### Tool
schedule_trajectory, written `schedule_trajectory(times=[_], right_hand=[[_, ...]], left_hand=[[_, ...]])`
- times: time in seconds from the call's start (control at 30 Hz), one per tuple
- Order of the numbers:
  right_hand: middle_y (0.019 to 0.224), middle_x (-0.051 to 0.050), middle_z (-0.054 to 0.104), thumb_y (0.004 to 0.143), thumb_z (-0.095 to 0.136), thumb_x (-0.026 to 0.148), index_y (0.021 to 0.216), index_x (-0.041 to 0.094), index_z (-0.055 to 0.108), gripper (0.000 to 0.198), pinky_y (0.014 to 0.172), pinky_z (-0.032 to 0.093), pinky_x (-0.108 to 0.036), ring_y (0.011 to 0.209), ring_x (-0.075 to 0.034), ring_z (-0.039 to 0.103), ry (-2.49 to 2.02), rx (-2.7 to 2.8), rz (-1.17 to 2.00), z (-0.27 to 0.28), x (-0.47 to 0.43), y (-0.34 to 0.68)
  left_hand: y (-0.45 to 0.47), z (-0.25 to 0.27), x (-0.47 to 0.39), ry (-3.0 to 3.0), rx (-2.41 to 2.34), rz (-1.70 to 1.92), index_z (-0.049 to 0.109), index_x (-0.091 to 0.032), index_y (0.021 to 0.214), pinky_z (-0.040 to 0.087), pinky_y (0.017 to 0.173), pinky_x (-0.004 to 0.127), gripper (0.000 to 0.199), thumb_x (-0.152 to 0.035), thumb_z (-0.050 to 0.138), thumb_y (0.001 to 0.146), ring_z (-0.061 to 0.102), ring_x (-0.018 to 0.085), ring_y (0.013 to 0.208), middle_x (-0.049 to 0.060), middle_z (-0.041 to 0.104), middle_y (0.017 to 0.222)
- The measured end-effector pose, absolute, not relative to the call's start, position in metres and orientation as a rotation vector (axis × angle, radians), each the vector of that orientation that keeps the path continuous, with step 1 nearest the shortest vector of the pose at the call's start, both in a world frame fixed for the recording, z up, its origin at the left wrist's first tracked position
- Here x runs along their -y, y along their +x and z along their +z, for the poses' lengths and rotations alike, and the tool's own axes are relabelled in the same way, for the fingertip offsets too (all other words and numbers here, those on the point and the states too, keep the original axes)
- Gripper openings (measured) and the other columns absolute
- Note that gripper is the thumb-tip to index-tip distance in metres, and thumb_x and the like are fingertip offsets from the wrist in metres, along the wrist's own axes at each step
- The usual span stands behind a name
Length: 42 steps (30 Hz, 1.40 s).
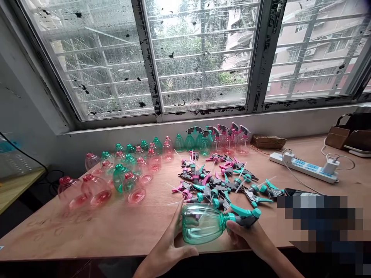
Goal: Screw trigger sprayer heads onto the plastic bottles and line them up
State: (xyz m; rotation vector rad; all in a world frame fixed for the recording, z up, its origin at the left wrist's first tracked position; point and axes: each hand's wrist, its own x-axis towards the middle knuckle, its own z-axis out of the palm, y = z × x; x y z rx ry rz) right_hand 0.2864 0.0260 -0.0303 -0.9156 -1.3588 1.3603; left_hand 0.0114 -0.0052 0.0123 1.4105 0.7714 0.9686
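Note:
A clear green spray bottle [203, 227] lies tilted on its side in front of me, its green and grey trigger head [246, 214] pointing right. My right hand [246, 231] grips it at the neck, thumb and fingers around the collar below the trigger head. At the bottle's base, my left hand [171, 239] cups the end, with the thumb stretched out along the lower side and the fingers partly hidden behind it. Just beyond lies a heap of loose pink, green and grey trigger heads [214, 181] with thin dip tubes.
Open-necked red bottles [97, 189] and green bottles [119, 177] stand at left on the wooden table [116, 235]. Bottles with trigger heads [228, 141] line the windowsill wall. At right are a white power strip [304, 168] with cables, a brown box [268, 141] and a dark bag [352, 131].

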Motion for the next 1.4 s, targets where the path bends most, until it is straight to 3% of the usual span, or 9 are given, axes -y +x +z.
schedule_trajectory(times=[0.13,0.3,0.4,0.63,0.83,0.97,1.13,1.23,1.4], right_hand=[[0.049,0.001,0.061,0.082,0.078,0.066,0.065,0.018,0.067,0.052,0.049,0.042,-0.027,0.045,-0.013,0.052,-0.934,1.348,1.346,-0.030,-0.026,0.286],[0.050,0.001,0.060,0.085,0.076,0.064,0.064,0.017,0.067,0.053,0.048,0.039,-0.026,0.045,-0.013,0.053,-0.899,1.342,1.367,-0.031,-0.027,0.287],[0.049,0.002,0.060,0.086,0.076,0.063,0.067,0.017,0.066,0.050,0.048,0.040,-0.026,0.044,-0.012,0.052,-0.900,1.340,1.359,-0.033,-0.027,0.287],[0.050,0.004,0.062,0.079,0.082,0.062,0.084,0.018,0.070,0.046,0.047,0.043,-0.026,0.043,-0.013,0.053,-0.911,1.285,1.367,-0.026,-0.024,0.285],[0.062,0.001,0.071,0.081,0.083,0.059,0.093,0.018,0.069,0.045,0.046,0.044,-0.026,0.044,-0.012,0.056,-0.843,1.196,1.379,-0.021,-0.024,0.283],[0.057,0.003,0.067,0.079,0.085,0.058,0.089,0.018,0.068,0.044,0.047,0.043,-0.026,0.043,-0.013,0.056,-0.868,1.227,1.360,-0.022,-0.024,0.282],[0.051,0.003,0.062,0.084,0.081,0.058,0.077,0.018,0.067,0.043,0.046,0.040,-0.025,0.043,-0.013,0.055,-0.865,1.283,1.365,-0.023,-0.024,0.283],[0.053,0.002,0.062,0.084,0.080,0.060,0.068,0.017,0.066,0.048,0.049,0.042,-0.027,0.044,-0.013,0.055,-0.879,1.280,1.366,-0.021,-0.024,0.284],[0.057,0.001,0.067,0.077,0.084,0.063,0.085,0.018,0.070,0.048,0.047,0.041,-0.027,0.044,-0.014,0.054,-0.913,1.231,1.365,-0.018,-0.022,0.282]], left_hand=[[0.011,0.013,0.004,1.376,-0.715,0.937,0.020,-0.036,0.166,0.029,0.128,0.053,0.105,-0.046,0.084,0.084,0.033,0.037,0.157,0.010,0.039,0.169],[0.011,0.015,0.005,1.443,-0.769,0.938,0.006,-0.044,0.165,0.028,0.129,0.050,0.108,-0.033,0.082,0.089,0.026,0.033,0.160,0.005,0.037,0.171],[0.011,0.013,0.006,1.427,-0.785,0.930,0.003,-0.042,0.165,0.029,0.128,0.050,0.113,-0.035,0.084,0.087,0.026,0.034,0.160,0.007,0.036,0.172],[0.009,0.013,0.004,1.395,-0.725,0.933,0.023,-0.034,0.165,0.033,0.127,0.052,0.099,-0.046,0.082,0.086,0.034,0.037,0.156,0.010,0.043,0.167],[0.010,0.014,0.005,1.466,-0.790,0.941,0.008,-0.044,0.165,0.029,0.129,0.050,0.109,-0.035,0.084,0.087,0.025,0.034,0.160,0.006,0.037,0.171],[0.011,0.012,0.005,1.412,-0.773,0.975,0.010,-0.041,0.166,0.029,0.128,0.052,0.115,-0.038,0.088,0.081,0.031,0.036,0.158,0.008,0.037,0.171],[0.010,0.010,0.005,1.390,-0.724,0.970,0.024,-0.037,0.165,0.035,0.125,0.052,0.101,-0.045,0.085,0.084,0.037,0.038,0.155,0.010,0.043,0.167],[0.008,0.008,0.004,1.446,-0.767,0.964,0.015,-0.043,0.165,0.037,0.124,0.050,0.105,-0.037,0.084,0.086,0.038,0.036,0.154,0.007,0.041,0.168],[0.008,0.007,0.005,1.486,-0.784,0.961,0.002,-0.045,0.165,0.033,0.126,0.048,0.107,-0.035,0.079,0.091,0.030,0.033,0.159,0.007,0.034,0.172]])
